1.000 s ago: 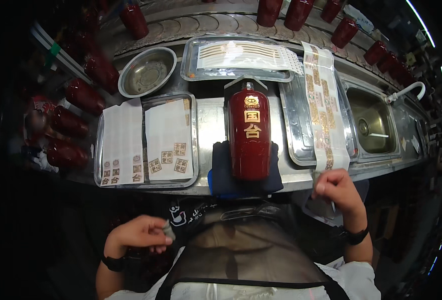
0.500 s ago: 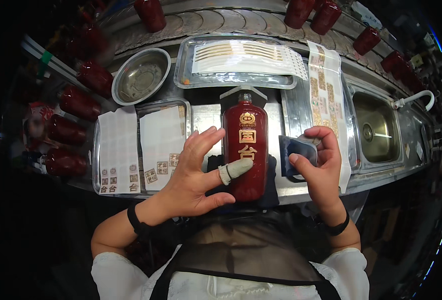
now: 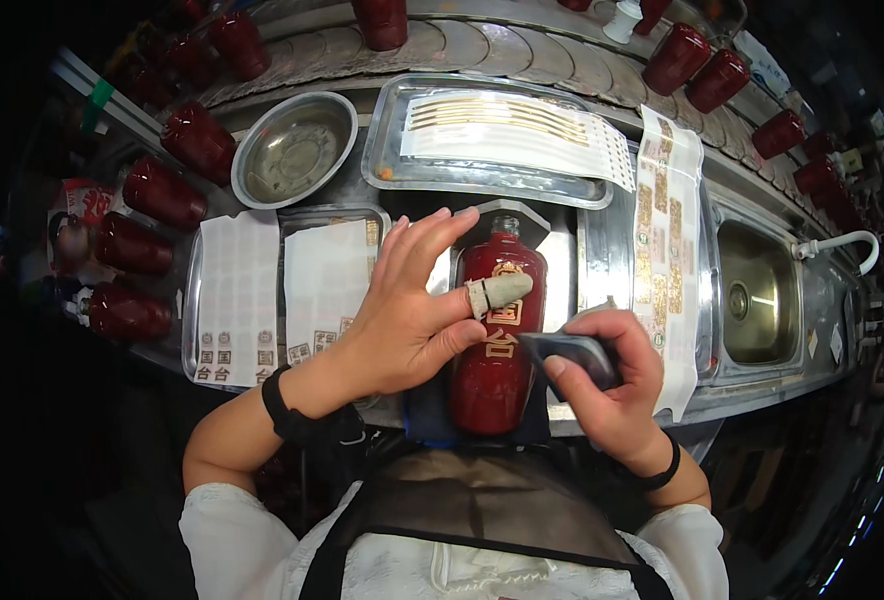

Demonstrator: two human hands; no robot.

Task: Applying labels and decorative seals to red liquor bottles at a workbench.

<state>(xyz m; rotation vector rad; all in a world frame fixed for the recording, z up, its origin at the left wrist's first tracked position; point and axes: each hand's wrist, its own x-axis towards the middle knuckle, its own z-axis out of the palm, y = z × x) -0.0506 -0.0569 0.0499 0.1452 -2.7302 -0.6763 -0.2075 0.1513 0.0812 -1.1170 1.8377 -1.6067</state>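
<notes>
A dark red glass bottle (image 3: 492, 395) lies on its back in front of me, neck pointing away, with gold lettering and an emblem down its front. My left hand (image 3: 387, 325) reaches over it from the left, fingers spread and holding nothing. A pale cloth finger cot (image 3: 507, 291) with a dark band covers its index finger, which lies across the emblem. Close by the bottle's right side, my right hand (image 3: 617, 395) pinches a dark, flat scraper-like piece (image 3: 589, 358), blurred, its tip at the bottle's edge. A dark cloth (image 3: 422, 420) lies under the bottle.
Trays with decal sheets (image 3: 237, 290) stand at left, and another tray (image 3: 392, 170) lies beyond the bottle. A metal bowl (image 3: 295, 150) sits at far left, a sink (image 3: 757, 290) at right. Red bottles (image 3: 134, 245) line the left side; a conveyor (image 3: 522, 50) carries more.
My left index finger has moved up the bottle, from the lower lettering to the emblem. My right hand has brought the dark piece leftward and tilted it. Conveyor bottles have shifted.
</notes>
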